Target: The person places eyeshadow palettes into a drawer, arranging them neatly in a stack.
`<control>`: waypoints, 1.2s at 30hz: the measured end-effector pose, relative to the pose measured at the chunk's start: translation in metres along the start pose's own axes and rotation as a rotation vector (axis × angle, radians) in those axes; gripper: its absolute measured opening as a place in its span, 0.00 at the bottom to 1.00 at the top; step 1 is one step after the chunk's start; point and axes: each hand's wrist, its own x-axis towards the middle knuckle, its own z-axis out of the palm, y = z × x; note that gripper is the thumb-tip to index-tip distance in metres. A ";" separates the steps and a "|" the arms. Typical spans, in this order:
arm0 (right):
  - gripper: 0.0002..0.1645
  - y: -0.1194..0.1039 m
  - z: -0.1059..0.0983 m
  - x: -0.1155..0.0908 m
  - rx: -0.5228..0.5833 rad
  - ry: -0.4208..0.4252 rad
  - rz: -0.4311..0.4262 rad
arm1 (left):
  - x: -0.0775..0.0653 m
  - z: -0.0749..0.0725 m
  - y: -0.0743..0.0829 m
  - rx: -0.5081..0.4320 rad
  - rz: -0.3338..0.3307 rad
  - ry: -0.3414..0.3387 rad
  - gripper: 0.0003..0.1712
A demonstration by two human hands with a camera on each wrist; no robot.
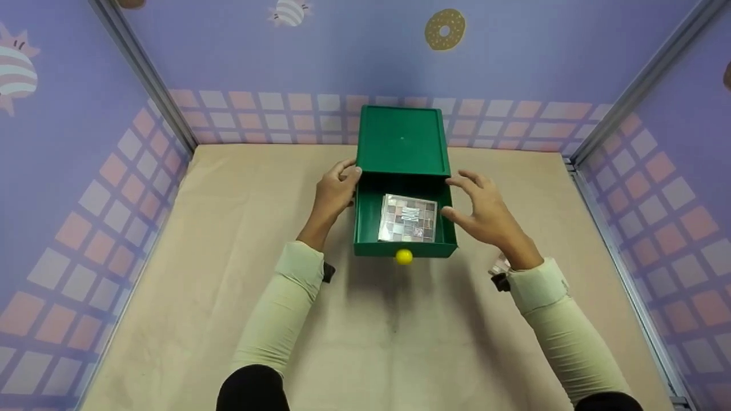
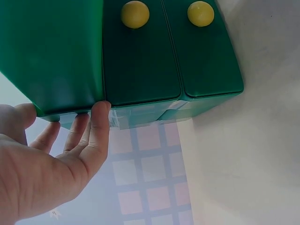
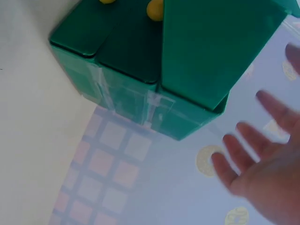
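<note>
A green three-drawer cabinet (image 1: 402, 140) stands at the back of the table, its top drawer (image 1: 374, 249) pulled out. Inside that drawer lies a flat square pack (image 1: 406, 220) with a checkered pattern of muted coloured squares and print in the middle. My left hand (image 1: 336, 193) touches the cabinet's left side; in the left wrist view its fingertips (image 2: 99, 110) rest along the edge. To the right of the drawer is my right hand (image 1: 484, 211), fingers spread and holding nothing. In the right wrist view a gap separates this hand (image 3: 267, 164) from the cabinet.
Two lower drawers (image 2: 140, 65) are closed, each with a yellow ball knob. A pinkish patterned item (image 1: 500, 264) on the table is partly hidden by my right wrist. Patterned panels (image 1: 342, 63) enclose the back and sides of the cloth-covered table (image 1: 228, 257).
</note>
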 end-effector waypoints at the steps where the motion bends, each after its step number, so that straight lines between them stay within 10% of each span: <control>1: 0.36 0.004 -0.001 -0.001 0.000 0.020 0.024 | 0.000 0.000 0.000 0.000 0.000 -0.001 0.26; 8: 0.38 0.031 -0.007 -0.018 -0.010 0.086 0.251 | -0.001 -0.001 0.000 -0.010 -0.003 -0.007 0.26; 19: 0.51 0.077 0.007 -0.058 -0.127 -0.041 0.604 | 0.000 -0.001 0.000 0.011 -0.009 -0.004 0.26; 36: 0.61 0.112 0.043 -0.095 -0.154 -0.241 0.877 | 0.001 -0.001 0.001 -0.004 -0.004 -0.016 0.26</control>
